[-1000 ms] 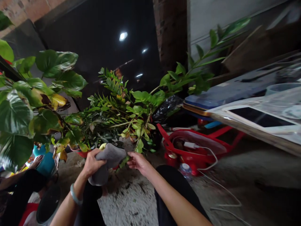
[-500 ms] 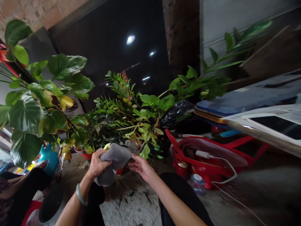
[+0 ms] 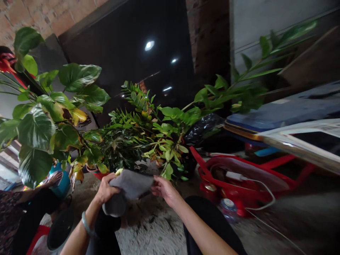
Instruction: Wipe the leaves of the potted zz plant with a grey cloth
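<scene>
A soft grey cloth is stretched between my two hands, low in the middle of the view. My left hand grips its left part, thumb on top, and a folded lobe hangs below the fingers. A small yellow bit shows at the cloth's upper edge beside that hand. With its fingertips, my right hand pinches the cloth's right end. A pale bangle circles my left wrist. Whether the cloth is a sock or some other item, I cannot tell.
Leafy potted plants stand just beyond my hands, with a big-leaved plant to the left. At right are a red plastic stool with a white charger and cable, and a clear bottle. Another person's arm shows at left.
The grey cloth is pulled out longer and flatter between my hands, its right end drawn rightward by my right hand. The view has shifted slightly left.
</scene>
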A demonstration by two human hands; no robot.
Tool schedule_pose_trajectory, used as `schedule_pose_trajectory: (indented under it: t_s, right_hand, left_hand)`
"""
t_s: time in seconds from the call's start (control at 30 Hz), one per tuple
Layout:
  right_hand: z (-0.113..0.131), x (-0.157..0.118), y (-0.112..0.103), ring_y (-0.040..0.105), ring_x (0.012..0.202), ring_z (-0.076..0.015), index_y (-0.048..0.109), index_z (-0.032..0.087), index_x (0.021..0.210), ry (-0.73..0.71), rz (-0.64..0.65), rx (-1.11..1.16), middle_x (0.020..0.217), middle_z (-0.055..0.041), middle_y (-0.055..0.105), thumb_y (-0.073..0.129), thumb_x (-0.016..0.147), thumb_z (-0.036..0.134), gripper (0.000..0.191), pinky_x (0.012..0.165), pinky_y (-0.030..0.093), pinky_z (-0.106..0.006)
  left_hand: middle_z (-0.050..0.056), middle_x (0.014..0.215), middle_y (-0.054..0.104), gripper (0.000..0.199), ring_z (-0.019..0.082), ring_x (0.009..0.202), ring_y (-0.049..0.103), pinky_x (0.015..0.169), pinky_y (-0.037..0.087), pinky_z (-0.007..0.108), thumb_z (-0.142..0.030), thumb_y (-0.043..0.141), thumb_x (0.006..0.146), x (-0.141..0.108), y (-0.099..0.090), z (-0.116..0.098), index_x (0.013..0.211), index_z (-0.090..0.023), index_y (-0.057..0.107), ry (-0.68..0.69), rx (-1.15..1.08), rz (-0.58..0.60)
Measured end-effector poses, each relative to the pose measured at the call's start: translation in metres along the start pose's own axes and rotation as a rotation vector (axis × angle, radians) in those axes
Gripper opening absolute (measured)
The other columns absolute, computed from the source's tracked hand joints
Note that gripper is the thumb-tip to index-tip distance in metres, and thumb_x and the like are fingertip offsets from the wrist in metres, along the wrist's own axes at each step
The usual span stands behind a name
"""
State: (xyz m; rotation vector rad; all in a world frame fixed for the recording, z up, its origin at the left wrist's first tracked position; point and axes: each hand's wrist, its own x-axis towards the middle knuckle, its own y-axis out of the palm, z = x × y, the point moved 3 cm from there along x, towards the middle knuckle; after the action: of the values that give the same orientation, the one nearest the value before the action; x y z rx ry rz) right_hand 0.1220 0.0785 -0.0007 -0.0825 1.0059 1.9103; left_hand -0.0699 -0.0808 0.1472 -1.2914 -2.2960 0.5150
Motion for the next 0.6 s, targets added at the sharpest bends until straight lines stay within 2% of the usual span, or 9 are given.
schedule_pose_trajectory:
  t_s: [0.03,0.07,0.2,0.27,0.33,0.4,0.47,0.53,0.6]
  right_hand:
    - [0.0,0.001,-0.002,0.067,0.046,-0.0154,0.067,0.017,0.093,0.002,0.001,-0.002,0.06,0.0025,0.066,0.068,0.081,0.018,0.012,0.042,0.052,-0.023]
    - [0.0,0.001,-0.002,0.066,0.046,-0.0154,0.067,0.017,0.093,0.001,0.006,-0.001,0.06,0.0019,0.066,0.067,0.081,0.019,0.012,0.042,0.052,-0.023]
    - [0.002,0.002,0.002,0.069,0.05,-0.0165,0.067,0.017,0.093,-0.027,0.04,0.04,0.061,-0.0007,0.069,0.068,0.078,0.018,0.015,0.046,0.054,-0.024]
    - [0.002,0.001,0.007,0.071,0.053,-0.0177,0.067,0.018,0.094,-0.038,0.072,0.077,0.062,-0.0006,0.07,0.069,0.077,0.018,0.017,0.051,0.057,-0.026]
    - [0.003,-0.001,0.01,0.073,0.056,-0.0184,0.066,0.018,0.095,-0.034,0.097,0.093,0.064,-0.0008,0.071,0.068,0.076,0.017,0.018,0.054,0.059,-0.027]
    - [0.003,-0.002,0.009,0.073,0.056,-0.0183,0.066,0.018,0.095,-0.012,0.088,0.067,0.065,-0.0012,0.072,0.067,0.077,0.017,0.019,0.053,0.058,-0.027]
    - [0.002,-0.002,0.005,0.071,0.053,-0.0177,0.065,0.018,0.096,0.016,0.05,0.012,0.066,-0.0012,0.073,0.067,0.077,0.016,0.019,0.049,0.056,-0.026]
    - [0.002,-0.001,0.001,0.07,0.051,-0.0169,0.066,0.017,0.097,0.03,0.025,-0.033,0.065,-0.0006,0.072,0.067,0.078,0.017,0.019,0.045,0.054,-0.024]
    - [0.003,0.0,-0.002,0.069,0.05,-0.0162,0.066,0.017,0.097,0.022,0.026,-0.041,0.064,-0.0002,0.071,0.067,0.08,0.017,0.018,0.044,0.053,-0.024]
  left_hand:
    - [-0.001,0.07,0.06,0.017,0.018,0.072,0.053,0.068,0.043,0.028,-0.024,0.075,0.048,-0.005,-0.007,-0.002,0.063,-0.018,0.07,0.008,-0.032,-0.004]
    - [-0.001,0.07,0.061,0.019,0.018,0.071,0.053,0.068,0.043,0.028,-0.025,0.076,0.048,-0.006,-0.02,-0.006,0.065,-0.018,0.071,0.005,-0.076,-0.072]
    - [-0.001,0.075,0.066,0.039,0.019,0.069,0.057,0.067,0.047,0.03,-0.038,0.081,0.052,0.022,-0.072,-0.019,0.086,-0.019,0.072,-0.052,-0.273,-0.641]
    - [0.001,0.08,0.069,0.043,0.019,0.072,0.06,0.069,0.05,0.031,-0.041,0.079,0.054,0.038,-0.074,-0.012,0.09,-0.019,0.072,-0.076,-0.277,-0.791]
    - [0.001,0.075,0.069,0.035,0.02,0.07,0.06,0.066,0.049,0.031,-0.037,0.077,0.053,0.042,-0.056,0.005,0.082,-0.019,0.072,-0.147,-0.174,-0.732]
    - [0.0,0.064,0.064,0.024,0.019,0.065,0.057,0.06,0.045,0.03,-0.032,0.073,0.05,0.029,-0.028,0.026,0.07,-0.019,0.07,-0.241,-0.031,-0.542]
    - [-0.002,0.058,0.06,0.019,0.019,0.061,0.054,0.057,0.041,0.029,-0.03,0.069,0.05,0.005,-0.01,0.041,0.065,-0.019,0.07,-0.289,0.044,-0.386]
    - [-0.002,0.056,0.058,0.018,0.019,0.06,0.052,0.056,0.04,0.03,-0.031,0.068,0.05,-0.016,-0.011,0.044,0.063,-0.019,0.07,-0.296,0.039,-0.343]
    - [-0.001,0.059,0.06,0.023,0.021,0.062,0.053,0.058,0.043,0.032,-0.033,0.072,0.05,-0.025,-0.032,0.033,0.068,-0.019,0.071,-0.266,-0.007,-0.433]
